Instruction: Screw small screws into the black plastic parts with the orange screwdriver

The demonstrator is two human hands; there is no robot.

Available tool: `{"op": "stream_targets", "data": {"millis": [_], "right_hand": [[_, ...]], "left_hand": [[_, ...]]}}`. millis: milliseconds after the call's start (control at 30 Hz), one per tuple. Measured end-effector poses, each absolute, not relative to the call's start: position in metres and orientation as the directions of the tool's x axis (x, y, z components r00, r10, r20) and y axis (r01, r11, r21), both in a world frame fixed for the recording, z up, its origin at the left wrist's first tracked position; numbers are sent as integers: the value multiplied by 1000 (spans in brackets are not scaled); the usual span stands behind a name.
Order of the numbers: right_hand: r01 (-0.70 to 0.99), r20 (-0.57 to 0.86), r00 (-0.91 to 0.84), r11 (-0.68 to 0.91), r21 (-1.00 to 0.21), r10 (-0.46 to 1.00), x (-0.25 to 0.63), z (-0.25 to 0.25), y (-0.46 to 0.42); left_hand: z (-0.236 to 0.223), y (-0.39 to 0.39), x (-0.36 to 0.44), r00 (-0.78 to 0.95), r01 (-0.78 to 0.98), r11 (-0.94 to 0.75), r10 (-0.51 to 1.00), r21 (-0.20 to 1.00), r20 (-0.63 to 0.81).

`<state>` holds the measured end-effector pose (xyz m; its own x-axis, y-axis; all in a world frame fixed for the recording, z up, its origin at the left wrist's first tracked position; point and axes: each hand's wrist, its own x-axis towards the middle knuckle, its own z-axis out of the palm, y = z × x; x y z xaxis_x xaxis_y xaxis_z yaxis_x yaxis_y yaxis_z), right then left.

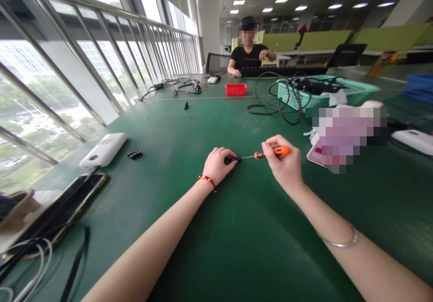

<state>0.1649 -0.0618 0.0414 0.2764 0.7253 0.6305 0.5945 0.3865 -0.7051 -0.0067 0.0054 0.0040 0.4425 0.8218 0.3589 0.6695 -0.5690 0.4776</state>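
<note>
My right hand is closed around the orange handle of a small screwdriver, whose thin shaft points left. The tip meets a small black part that my left hand pinches against the green table. A red bead bracelet is on my left wrist and a silver bangle on my right forearm. Both hands are near the table's middle, close together.
A white power bank, a small black piece and a phone with cables lie to the left. A teal basket of cables, a red tray and a white device sit further off. Another person sits at the far end.
</note>
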Motion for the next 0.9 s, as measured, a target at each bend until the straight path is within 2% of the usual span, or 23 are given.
{"op": "stream_targets", "data": {"millis": [300, 533, 733, 900], "right_hand": [[523, 659, 239, 477, -706, 713, 165, 39, -60], [618, 624, 180, 406, -673, 761, 163, 39, -62], [645, 734, 239, 461, -609, 635, 165, 43, -67], [611, 723, 263, 470, -637, 639, 165, 43, -67]], "left_hand": [[4, 5, -6, 450, 679, -570, 821, 462, 351], [4, 5, -6, 452, 685, -573, 819, 450, 354], [3, 5, -6, 441, 693, -565, 824, 449, 356], [2, 5, -6, 434, 691, -556, 830, 462, 350]]}}
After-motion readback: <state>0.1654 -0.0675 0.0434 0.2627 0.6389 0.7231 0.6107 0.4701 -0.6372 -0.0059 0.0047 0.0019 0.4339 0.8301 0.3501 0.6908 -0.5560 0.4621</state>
